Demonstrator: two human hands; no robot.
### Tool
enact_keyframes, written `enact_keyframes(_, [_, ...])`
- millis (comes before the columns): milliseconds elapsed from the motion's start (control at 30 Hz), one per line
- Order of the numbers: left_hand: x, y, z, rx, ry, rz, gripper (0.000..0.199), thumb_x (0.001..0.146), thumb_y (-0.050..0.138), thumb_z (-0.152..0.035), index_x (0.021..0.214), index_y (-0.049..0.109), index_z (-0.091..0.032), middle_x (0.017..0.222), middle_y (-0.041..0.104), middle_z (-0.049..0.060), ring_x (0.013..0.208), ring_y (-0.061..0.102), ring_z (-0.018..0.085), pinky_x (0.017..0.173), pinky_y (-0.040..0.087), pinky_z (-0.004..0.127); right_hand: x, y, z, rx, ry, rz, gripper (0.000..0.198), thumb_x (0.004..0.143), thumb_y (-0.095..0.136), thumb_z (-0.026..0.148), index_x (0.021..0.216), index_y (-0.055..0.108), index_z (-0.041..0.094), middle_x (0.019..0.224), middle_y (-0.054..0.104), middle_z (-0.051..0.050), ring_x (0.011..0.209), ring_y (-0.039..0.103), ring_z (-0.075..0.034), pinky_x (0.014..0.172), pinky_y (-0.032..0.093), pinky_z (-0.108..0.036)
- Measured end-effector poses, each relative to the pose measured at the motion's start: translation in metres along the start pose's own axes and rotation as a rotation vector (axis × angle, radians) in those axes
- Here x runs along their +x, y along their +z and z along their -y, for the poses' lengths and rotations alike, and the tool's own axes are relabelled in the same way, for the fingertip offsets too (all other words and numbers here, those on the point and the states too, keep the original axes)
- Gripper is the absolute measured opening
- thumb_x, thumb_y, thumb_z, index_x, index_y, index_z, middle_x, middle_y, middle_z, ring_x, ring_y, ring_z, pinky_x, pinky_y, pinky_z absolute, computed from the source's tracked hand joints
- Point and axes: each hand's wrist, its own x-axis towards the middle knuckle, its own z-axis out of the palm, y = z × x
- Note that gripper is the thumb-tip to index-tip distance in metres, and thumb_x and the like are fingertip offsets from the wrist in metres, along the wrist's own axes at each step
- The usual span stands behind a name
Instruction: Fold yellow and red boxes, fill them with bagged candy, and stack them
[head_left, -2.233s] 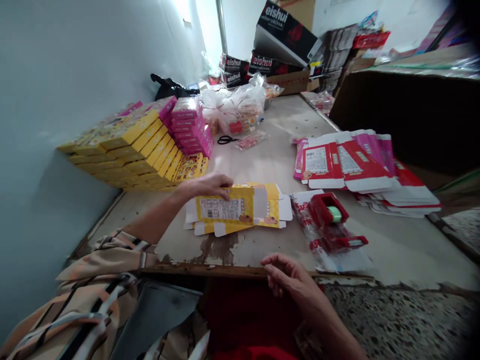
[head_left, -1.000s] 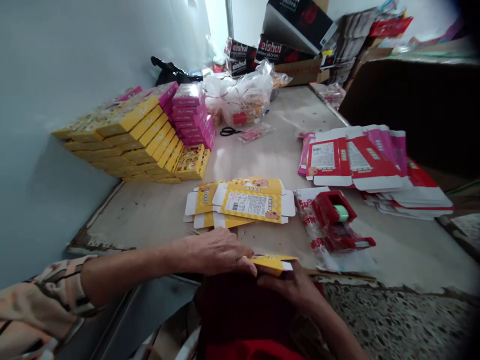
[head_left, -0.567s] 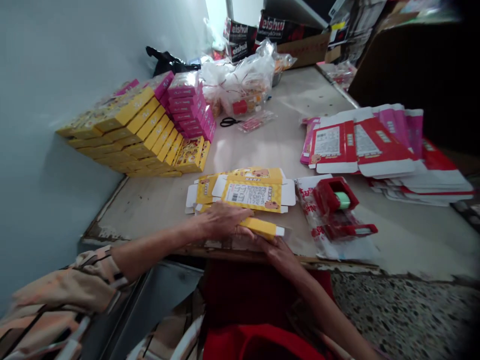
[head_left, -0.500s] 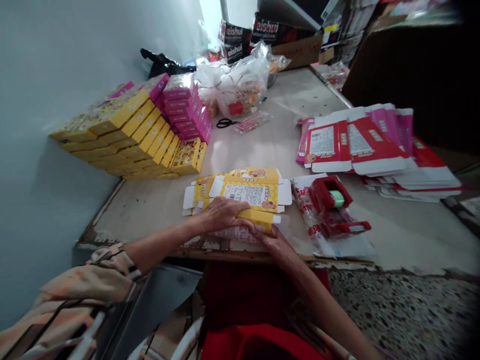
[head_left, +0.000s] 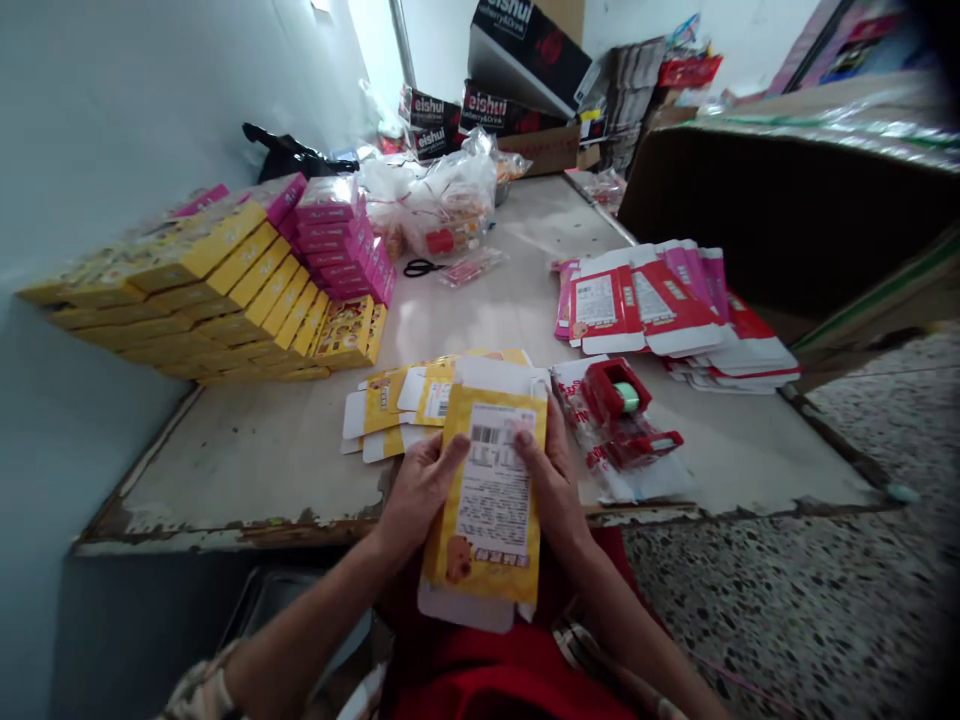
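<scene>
A yellow cardboard box [head_left: 495, 500] with a printed white label is held up in front of me, its white end flaps sticking out at top and bottom. My left hand [head_left: 420, 490] grips its left side, thumb on the label face. On the opposite edge my right hand [head_left: 556, 485] is closed the same way, thumb near the barcode. Behind the box, flattened yellow cartons [head_left: 386, 405] lie in a loose pile on the table, partly hidden by it. To the right sits a red tape dispenser [head_left: 615, 390] on a plastic bag.
Stacked yellow boxes [head_left: 247, 285] and pink boxes [head_left: 334, 245] stand at the left. Flat red cartons [head_left: 600, 300] lie at the right, before a large open cardboard box [head_left: 720, 200]. Black scissors [head_left: 422, 267] and clear plastic bags [head_left: 450, 195] are farther back. The table's front edge [head_left: 247, 535] is chipped.
Both hands have lifted a yellow box off the pile and drawn it towards me, label side up. The camera view has shifted, showing more of the right side.
</scene>
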Motion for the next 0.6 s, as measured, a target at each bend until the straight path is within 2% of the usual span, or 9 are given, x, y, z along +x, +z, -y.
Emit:
enact_keyframes(67, [-0.010, 0.002, 0.017, -0.033, 0.055, -0.096, 0.064, 0.076, 0.078, -0.067, 0.115, 0.059, -0.021, 0.092, 0.078, 0.007, 0.075, 0.075, 0.024, 0.068, 0.059, 0.032, -0.003, 0.006, 0.006, 0.125, 0.116, 0.085, 0.078, 0.096, 0.062, 0.040, 0.162, 0.022, 0.040, 0.144, 0.062, -0.005, 0.116, 0.068, -0.027, 0.091, 0.059, -0.040])
enact_keyframes(133, [-0.018, 0.002, 0.029, -0.080, 0.172, -0.229, 0.085, 0.065, 0.086, -0.067, 0.129, 0.047, -0.027, 0.094, 0.078, 0.005, 0.078, 0.075, 0.024, 0.068, 0.059, 0.031, -0.011, 0.009, 0.007, 0.166, 0.213, 0.153, 0.083, 0.091, 0.067, 0.037, 0.162, 0.024, 0.042, 0.139, 0.066, -0.003, 0.106, 0.071, -0.026, 0.085, 0.060, -0.038])
enact_keyframes(200, [-0.026, 0.001, 0.036, -0.148, 0.259, -0.300, 0.093, 0.064, 0.087, -0.066, 0.136, 0.040, -0.031, 0.096, 0.077, 0.004, 0.080, 0.075, 0.024, 0.069, 0.059, 0.031, -0.021, 0.009, 0.005, 0.179, 0.315, 0.218, 0.083, 0.088, 0.071, 0.039, 0.160, 0.029, 0.041, 0.132, 0.070, -0.003, 0.096, 0.073, -0.025, 0.078, 0.060, -0.036])
enact_keyframes(300, [-0.035, 0.004, 0.043, -0.158, 0.277, -0.353, 0.063, 0.079, 0.075, -0.066, 0.124, 0.055, -0.026, 0.098, 0.075, 0.005, 0.078, 0.071, 0.020, 0.070, 0.057, 0.029, -0.031, 0.006, -0.003, 0.132, 0.371, 0.198, 0.064, 0.089, 0.070, 0.052, 0.146, 0.046, 0.036, 0.112, 0.075, -0.003, 0.077, 0.071, -0.022, 0.066, 0.056, -0.031])
enact_keyframes(367, [-0.035, 0.005, 0.051, -0.168, 0.239, -0.365, 0.053, 0.086, 0.066, -0.068, 0.109, 0.063, -0.020, 0.092, 0.073, 0.005, 0.072, 0.067, 0.018, 0.064, 0.054, 0.026, -0.031, 0.003, -0.011, 0.048, 0.376, 0.126, 0.048, 0.092, 0.062, 0.064, 0.123, 0.059, 0.029, 0.088, 0.073, -0.001, 0.064, 0.065, -0.019, 0.057, 0.051, -0.029])
enact_keyframes(433, [-0.030, 0.006, 0.058, -0.238, 0.153, -0.298, 0.053, 0.087, 0.064, -0.070, 0.101, 0.064, -0.018, 0.081, 0.070, 0.003, 0.065, 0.062, 0.016, 0.059, 0.050, 0.025, -0.028, -0.003, -0.018, -0.036, 0.359, 0.049, 0.048, 0.090, 0.060, 0.071, 0.098, 0.061, 0.024, 0.070, 0.066, 0.001, 0.055, 0.057, -0.017, 0.050, 0.045, -0.027])
enact_keyframes(500, [-0.022, 0.005, 0.064, -0.312, 0.049, -0.156, 0.053, 0.086, 0.067, -0.068, 0.098, 0.064, -0.017, 0.074, 0.067, 0.001, 0.062, 0.060, 0.014, 0.057, 0.048, 0.024, -0.024, -0.010, -0.020, -0.106, 0.322, 0.015, 0.047, 0.087, 0.066, 0.069, 0.085, 0.058, 0.023, 0.064, 0.061, 0.002, 0.053, 0.054, -0.016, 0.048, 0.042, -0.027])
enact_keyframes(567, [-0.014, 0.005, 0.064, -0.359, -0.024, -0.034, 0.049, 0.085, 0.072, -0.063, 0.097, 0.065, -0.016, 0.074, 0.066, 0.001, 0.063, 0.060, 0.014, 0.059, 0.048, 0.023, -0.023, -0.019, -0.016, -0.156, 0.282, 0.023, 0.044, 0.085, 0.072, 0.063, 0.083, 0.056, 0.023, 0.065, 0.060, 0.002, 0.054, 0.055, -0.016, 0.049, 0.043, -0.026])
enact_keyframes(600, [-0.010, 0.006, 0.063, -0.380, -0.042, -0.003, 0.046, 0.084, 0.075, -0.059, 0.096, 0.065, -0.015, 0.076, 0.067, 0.002, 0.063, 0.061, 0.013, 0.060, 0.049, 0.023, -0.023, -0.023, -0.011, -0.154, 0.277, 0.027, 0.041, 0.085, 0.074, 0.061, 0.088, 0.057, 0.023, 0.067, 0.061, 0.003, 0.056, 0.056, -0.016, 0.050, 0.044, -0.026])
